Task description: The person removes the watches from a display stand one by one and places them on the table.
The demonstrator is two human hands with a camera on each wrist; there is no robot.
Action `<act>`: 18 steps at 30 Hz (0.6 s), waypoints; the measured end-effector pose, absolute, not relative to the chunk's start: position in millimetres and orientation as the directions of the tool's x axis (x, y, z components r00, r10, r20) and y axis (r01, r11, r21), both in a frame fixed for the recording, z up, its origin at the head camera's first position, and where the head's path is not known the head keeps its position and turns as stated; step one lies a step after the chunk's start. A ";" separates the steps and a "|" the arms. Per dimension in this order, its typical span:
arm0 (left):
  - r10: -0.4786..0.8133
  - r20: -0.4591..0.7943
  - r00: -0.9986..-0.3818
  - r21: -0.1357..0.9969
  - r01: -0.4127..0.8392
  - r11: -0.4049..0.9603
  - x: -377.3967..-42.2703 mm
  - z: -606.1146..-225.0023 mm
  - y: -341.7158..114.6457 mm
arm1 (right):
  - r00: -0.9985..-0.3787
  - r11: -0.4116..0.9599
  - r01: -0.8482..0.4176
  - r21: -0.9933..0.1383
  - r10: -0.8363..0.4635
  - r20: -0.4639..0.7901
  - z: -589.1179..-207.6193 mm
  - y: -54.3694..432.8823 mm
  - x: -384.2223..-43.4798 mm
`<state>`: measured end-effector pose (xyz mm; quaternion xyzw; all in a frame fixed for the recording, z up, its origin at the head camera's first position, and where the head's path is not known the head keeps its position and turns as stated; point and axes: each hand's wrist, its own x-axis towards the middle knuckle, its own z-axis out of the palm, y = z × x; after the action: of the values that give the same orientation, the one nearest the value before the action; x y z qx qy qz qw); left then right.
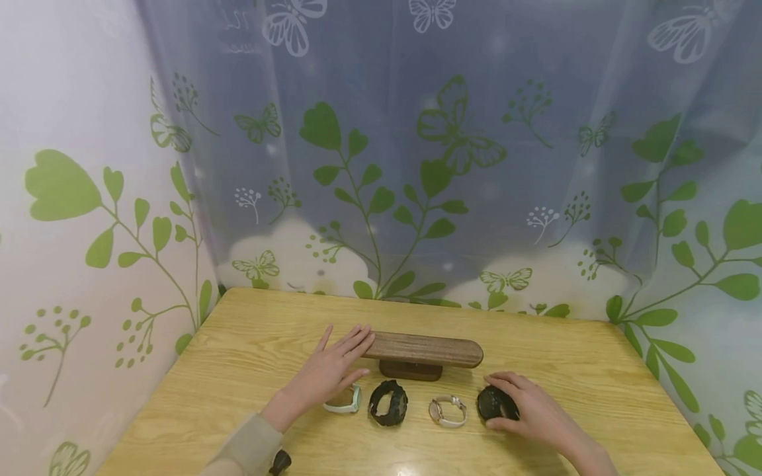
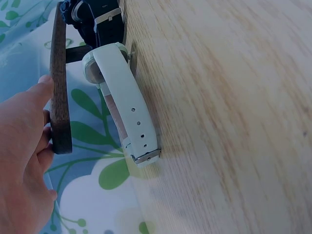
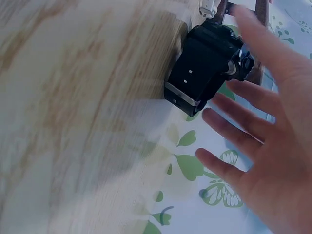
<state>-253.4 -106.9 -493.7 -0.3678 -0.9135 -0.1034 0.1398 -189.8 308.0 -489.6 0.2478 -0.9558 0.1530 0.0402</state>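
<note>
My left hand [image 1: 326, 370] rests its fingers on the left end of a brown wooden T-shaped watch stand [image 1: 425, 349]. The left wrist view shows fingertips right at the stand's bar [image 2: 61, 107]. Nearby, a mint-green wristwatch [image 2: 129, 105] stands on its strap, partly hidden by this hand in the head view. At the right, my right hand [image 1: 536, 410] spreads thumb and fingers around a black wristwatch [image 1: 493, 403]. From the right wrist, the fingers [image 3: 234, 122] look loosely spread beside that buckled watch [image 3: 200, 68].
Between the hands, a chunky black wristwatch [image 1: 388, 404] and a pale-strapped wristwatch [image 1: 448, 411] stand on the wooden table [image 1: 333, 446]. A small dark object [image 1: 280, 461] shows beside the left sleeve. Leaf-and-butterfly printed curtains [image 1: 381, 165] hang around the table.
</note>
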 end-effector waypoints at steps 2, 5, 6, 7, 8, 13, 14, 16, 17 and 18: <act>0.643 0.329 -0.692 0.084 0.700 0.710 -252.9 -493.3 -107.1 | -0.881 0.833 -0.472 -0.287 -0.432 0.194 -488.4 305.5 -188.5; 0.643 0.328 -0.692 0.077 0.698 0.712 -252.3 -492.9 -107.2 | -0.861 0.825 -0.489 -0.284 -0.405 0.307 -487.4 301.9 -188.5; 0.643 0.328 -0.692 0.075 0.698 0.713 -252.1 -492.8 -107.3 | -0.844 0.819 -0.506 -0.271 -0.404 0.353 -487.3 300.8 -189.4; 0.643 0.326 -0.693 0.077 0.697 0.713 -252.0 -492.6 -107.1 | -0.823 0.813 -0.523 -0.255 -0.405 0.398 -487.1 299.7 -190.6; 0.643 0.325 -0.694 0.077 0.697 0.713 -251.8 -492.5 -107.0 | -0.801 0.808 -0.539 -0.238 -0.405 0.441 -486.9 298.8 -192.0; 0.644 0.312 -0.699 0.072 0.693 0.717 -250.6 -491.9 -106.4 | -0.699 0.780 -0.603 -0.165 -0.418 0.579 -484.4 294.4 -201.9; 0.644 0.310 -0.699 0.068 0.692 0.718 -250.6 -492.0 -106.2 | -0.683 0.773 -0.615 -0.156 -0.423 0.595 -483.5 293.8 -204.5; 0.644 0.309 -0.699 0.065 0.692 0.719 -250.6 -492.4 -105.9 | -0.661 0.767 -0.626 -0.142 -0.426 0.618 -480.8 292.7 -209.1; 0.644 0.310 -0.700 0.061 0.691 0.721 -250.5 -492.6 -105.8 | -0.652 0.766 -0.629 -0.134 -0.427 0.627 -479.3 292.3 -211.9; 0.644 0.310 -0.699 0.061 0.690 0.721 -250.7 -492.9 -105.5 | -0.646 0.766 -0.630 -0.127 -0.426 0.633 -477.7 292.1 -214.4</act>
<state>-250.7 -105.5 -492.9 -0.3635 -0.9177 -0.0866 0.1348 -214.4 292.1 -477.7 0.2962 -0.8910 0.1707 0.2986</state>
